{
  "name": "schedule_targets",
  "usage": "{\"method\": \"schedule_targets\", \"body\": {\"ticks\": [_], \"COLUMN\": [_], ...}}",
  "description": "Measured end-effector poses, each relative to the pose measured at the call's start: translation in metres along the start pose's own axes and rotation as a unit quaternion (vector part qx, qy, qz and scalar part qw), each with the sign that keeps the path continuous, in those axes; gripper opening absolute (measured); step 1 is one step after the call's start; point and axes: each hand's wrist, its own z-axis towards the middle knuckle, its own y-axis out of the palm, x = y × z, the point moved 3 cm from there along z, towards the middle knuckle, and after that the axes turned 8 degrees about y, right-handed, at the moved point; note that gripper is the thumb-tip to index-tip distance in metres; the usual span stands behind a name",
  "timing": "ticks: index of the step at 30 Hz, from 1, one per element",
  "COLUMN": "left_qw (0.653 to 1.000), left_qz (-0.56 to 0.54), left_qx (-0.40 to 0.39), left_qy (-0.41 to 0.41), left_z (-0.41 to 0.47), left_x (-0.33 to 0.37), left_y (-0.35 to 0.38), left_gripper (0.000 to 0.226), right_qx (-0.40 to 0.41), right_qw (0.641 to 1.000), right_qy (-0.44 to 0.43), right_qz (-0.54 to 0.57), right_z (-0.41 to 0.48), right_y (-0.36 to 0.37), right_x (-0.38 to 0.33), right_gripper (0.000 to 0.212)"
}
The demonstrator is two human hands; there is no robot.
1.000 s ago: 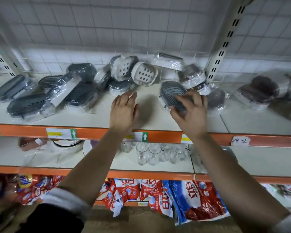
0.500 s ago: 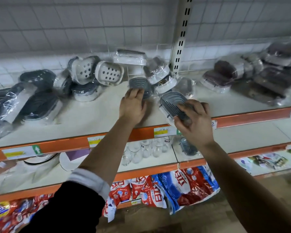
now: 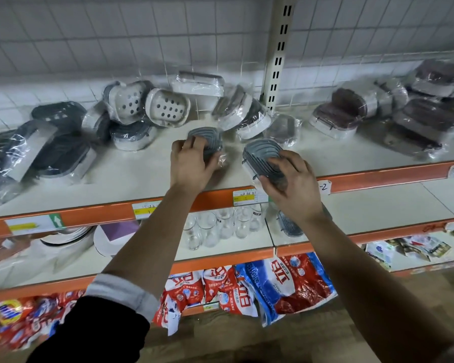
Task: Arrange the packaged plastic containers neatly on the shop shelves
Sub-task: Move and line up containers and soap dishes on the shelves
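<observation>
Left hand (image 3: 190, 169): fingers (image 3: 194, 146) curled over the near end of a small grey ribbed oval plastic container (image 3: 209, 137) in clear wrap, thumb against its right side. A firm grasp. The container sits on the white top shelf (image 3: 142, 176), its far end showing past the fingertips toward the tiled back wall.

Right hand (image 3: 295, 187): fingers (image 3: 282, 163) spread and bent over the lid of a second grey ribbed oval container (image 3: 258, 154), also wrapped, thumb at its near edge. It is gripped and tilted, close to the shelf's orange front edge (image 3: 378, 176). Whether it touches the shelf cannot be told. The two held containers lie side by side, apart.

Behind the left hand: two white perforated containers (image 3: 168, 107) leaning on each other. Far left: dark grey wrapped containers (image 3: 60, 153) in a loose heap. Right of the slotted upright post (image 3: 278, 48): brown-lidded wrapped containers (image 3: 346, 111). On the shelf below: clear drinking glasses (image 3: 212, 226). Lower down: red and blue detergent bags (image 3: 286, 284).
</observation>
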Motion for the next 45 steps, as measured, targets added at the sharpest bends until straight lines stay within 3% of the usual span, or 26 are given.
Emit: {"method": "schedule_targets", "body": {"ticks": [7,12,23,30,37,45], "left_qw": [0.998,0.996,0.994,0.982,0.995,0.999], "left_qz": [-0.044,-0.012,0.011,-0.008,-0.003,-0.007], "left_qx": [0.045,0.065,0.093,0.172,0.096,0.025], "left_qy": [0.023,0.053,0.065,0.076,0.04,-0.028], "left_z": [-0.03,-0.048,-0.07,-0.119,-0.155,-0.148], "left_x": [0.03,0.074,0.239,0.323,0.334,0.288], "left_y": [-0.012,-0.007,0.046,0.079,0.136,0.239], "left_gripper": [0.049,0.059,0.049,0.046,0.05,0.046], "right_qx": [0.023,0.027,0.022,-0.016,-0.102,-0.13], "right_qw": [1.0,0.999,0.999,0.998,0.993,0.986], "right_qy": [0.007,-0.001,-0.02,-0.02,0.018,0.064], "right_qz": [0.02,0.021,0.037,0.05,0.064,0.08], "right_z": [-0.016,-0.027,-0.064,-0.111,-0.141,-0.142], "right_y": [-0.018,-0.038,-0.145,-0.173,-0.134,-0.043], "right_x": [0.011,0.041,0.186,0.261,0.31,0.348], "right_gripper": [0.04,0.047,0.046,0.047,0.048,0.037]}}
